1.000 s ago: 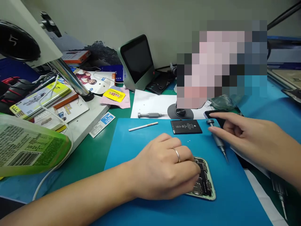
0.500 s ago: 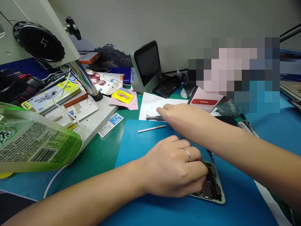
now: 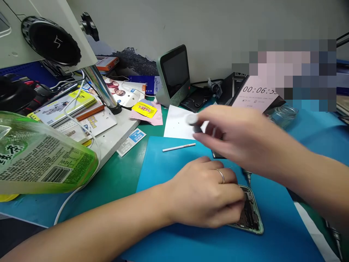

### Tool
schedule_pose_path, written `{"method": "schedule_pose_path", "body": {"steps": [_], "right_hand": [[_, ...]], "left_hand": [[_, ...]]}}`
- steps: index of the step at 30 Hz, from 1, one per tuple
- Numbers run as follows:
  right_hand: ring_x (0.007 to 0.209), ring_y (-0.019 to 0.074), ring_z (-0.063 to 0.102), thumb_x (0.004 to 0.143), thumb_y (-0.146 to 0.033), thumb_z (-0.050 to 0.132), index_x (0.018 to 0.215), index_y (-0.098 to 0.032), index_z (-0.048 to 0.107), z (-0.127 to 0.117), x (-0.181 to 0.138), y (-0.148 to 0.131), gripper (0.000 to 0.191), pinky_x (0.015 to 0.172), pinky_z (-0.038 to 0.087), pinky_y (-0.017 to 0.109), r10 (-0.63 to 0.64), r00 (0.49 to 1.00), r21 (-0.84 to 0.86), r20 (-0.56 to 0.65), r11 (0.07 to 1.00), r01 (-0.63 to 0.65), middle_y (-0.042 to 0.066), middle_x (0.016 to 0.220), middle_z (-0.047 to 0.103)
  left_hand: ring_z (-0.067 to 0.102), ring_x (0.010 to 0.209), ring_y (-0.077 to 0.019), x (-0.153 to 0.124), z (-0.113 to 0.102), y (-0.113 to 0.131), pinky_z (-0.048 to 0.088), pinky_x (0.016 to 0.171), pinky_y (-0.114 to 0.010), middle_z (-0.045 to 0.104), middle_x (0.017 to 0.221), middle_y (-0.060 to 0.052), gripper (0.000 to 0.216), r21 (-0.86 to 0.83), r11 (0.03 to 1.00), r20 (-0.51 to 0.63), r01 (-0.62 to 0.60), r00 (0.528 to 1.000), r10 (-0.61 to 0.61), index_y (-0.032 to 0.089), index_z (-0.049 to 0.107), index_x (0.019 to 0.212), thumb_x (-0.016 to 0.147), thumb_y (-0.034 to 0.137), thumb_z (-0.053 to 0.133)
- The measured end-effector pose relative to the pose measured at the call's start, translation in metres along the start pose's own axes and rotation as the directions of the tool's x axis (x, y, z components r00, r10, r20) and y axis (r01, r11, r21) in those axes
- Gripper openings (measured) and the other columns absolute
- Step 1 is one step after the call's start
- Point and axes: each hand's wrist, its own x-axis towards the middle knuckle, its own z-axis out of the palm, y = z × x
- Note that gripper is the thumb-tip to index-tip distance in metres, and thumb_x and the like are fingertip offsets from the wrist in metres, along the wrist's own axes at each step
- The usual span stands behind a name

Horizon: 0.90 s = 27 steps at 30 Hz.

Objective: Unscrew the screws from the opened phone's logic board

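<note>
In the head view, I have the right hand (image 3: pixel 237 133) near the middle of the frame, thumb and finger clamped on a screwdriver (image 3: pixel 192 120). Its cap points to the upper left; its long axis slants down right into the grip, and the tip is hidden from me. The left hand (image 3: pixel 208 196) lies over an opened phone (image 3: pixel 252 214), lower right of centre, fingers bunched; I cannot tell if that grip holds anything. The phone lies flat on the mat (image 3: pixel 155 165), its visible end facing right, the other end hidden.
</note>
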Motion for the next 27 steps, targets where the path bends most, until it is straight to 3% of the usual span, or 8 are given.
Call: {"method": "schedule_pose_path", "body": {"steps": [3, 5, 8, 10, 12, 18, 24, 27], "right_hand": [[0.081, 0.0193, 0.073, 0.1, -0.042, 0.074, 0.1, -0.029, 0.074, -0.015, -0.054, 0.019, 0.013, 0.065, 0.057, 0.032, 0.016, 0.956, 0.201, -0.292, 0.979, 0.045, 0.002, 0.096, 0.077], [0.077, 0.018, 0.075, 0.092, -0.044, 0.085, 0.107, -0.03, 0.076, -0.015, -0.086, 0.032, 0.022, 0.063, 0.061, 0.03, 0.18, 0.902, 0.362, -0.393, 0.932, -0.028, 0.001, 0.096, 0.077], [0.063, 0.0178, 0.076, 0.09, -0.045, 0.087, 0.1, -0.029, 0.076, 0.0, -0.115, 0.045, 0.022, 0.053, 0.063, 0.027, 0.439, 0.84, 0.655, -0.319, 0.743, -0.139, 0.001, 0.083, 0.078], [0.06, 0.0183, 0.076, 0.089, -0.041, 0.088, 0.098, -0.03, 0.076, 0.013, -0.124, 0.049, 0.019, 0.052, 0.064, 0.027, 0.469, 0.85, 0.795, -0.238, 0.598, -0.107, 0.0, 0.078, 0.078], [0.062, 0.0185, 0.077, 0.088, -0.037, 0.089, 0.096, -0.031, 0.077, 0.022, -0.128, 0.051, 0.016, 0.056, 0.066, 0.027, 0.477, 0.86, 0.847, -0.183, 0.52, -0.108, 0.0, 0.079, 0.078], [0.066, 0.0182, 0.077, 0.082, -0.031, 0.087, 0.089, -0.033, 0.078, 0.027, -0.133, 0.048, 0.011, 0.054, 0.062, 0.025, 0.505, 0.839, 0.823, -0.202, 0.552, -0.134, 0.0, 0.084, 0.078], [0.074, 0.0201, 0.079, 0.079, -0.028, 0.087, 0.087, -0.034, 0.079, 0.029, -0.135, 0.044, 0.013, 0.059, 0.064, 0.026, 0.589, 0.783, 0.829, -0.199, 0.527, -0.186, 0.0, 0.088, 0.077], [0.073, 0.0196, 0.078, 0.08, -0.029, 0.086, 0.087, -0.035, 0.079, 0.03, -0.137, 0.045, 0.011, 0.06, 0.064, 0.027, 0.578, 0.788, 0.813, -0.211, 0.552, -0.187, 0.0, 0.086, 0.077]], "left_hand": [[0.066, 0.072, -0.0168, -0.001, 0.001, -0.003, 0.049, 0.067, -0.034, 0.075, 0.082, -0.003, 0.022, -0.14, 0.976, -0.051, 0.167, 0.983, -0.176, 0.015, 0.079, 0.088, 0.1, 0.017, 0.062], [0.068, 0.072, -0.0155, -0.001, 0.0, -0.004, 0.052, 0.07, -0.031, 0.077, 0.083, -0.003, 0.017, -0.225, 0.936, -0.057, 0.27, 0.955, -0.29, 0.015, 0.079, 0.089, 0.098, 0.016, 0.065], [0.07, 0.073, -0.0145, 0.002, -0.005, -0.004, 0.053, 0.072, -0.027, 0.077, 0.08, -0.002, 0.014, -0.286, 0.879, -0.036, 0.381, 0.913, -0.407, 0.016, 0.077, 0.085, 0.095, 0.013, 0.068], [0.071, 0.074, -0.0136, 0.004, -0.007, -0.003, 0.054, 0.073, -0.026, 0.078, 0.08, -0.001, 0.014, -0.284, 0.862, -0.003, 0.42, 0.899, -0.439, 0.017, 0.076, 0.085, 0.095, 0.013, 0.069], [0.071, 0.075, -0.0127, 0.005, -0.009, -0.002, 0.054, 0.074, -0.025, 0.078, 0.08, -0.001, 0.013, -0.281, 0.858, 0.011, 0.43, 0.896, -0.445, 0.017, 0.075, 0.085, 0.095, 0.011, 0.069], [0.073, 0.076, -0.0123, 0.004, -0.009, 0.0, 0.057, 0.074, -0.026, 0.079, 0.083, -0.001, 0.013, -0.275, 0.848, 0.015, 0.453, 0.884, -0.467, 0.018, 0.075, 0.088, 0.096, 0.01, 0.07], [0.072, 0.075, -0.0116, 0.004, -0.008, -0.002, 0.057, 0.073, -0.025, 0.079, 0.082, 0.0, 0.014, -0.277, 0.854, 0.002, 0.441, 0.889, -0.458, 0.019, 0.074, 0.088, 0.096, 0.008, 0.07], [0.073, 0.075, -0.0126, 0.005, -0.008, -0.002, 0.057, 0.073, -0.026, 0.08, 0.082, 0.0, 0.015, -0.274, 0.859, -0.002, 0.432, 0.893, -0.45, 0.02, 0.074, 0.087, 0.097, 0.009, 0.07]]}}
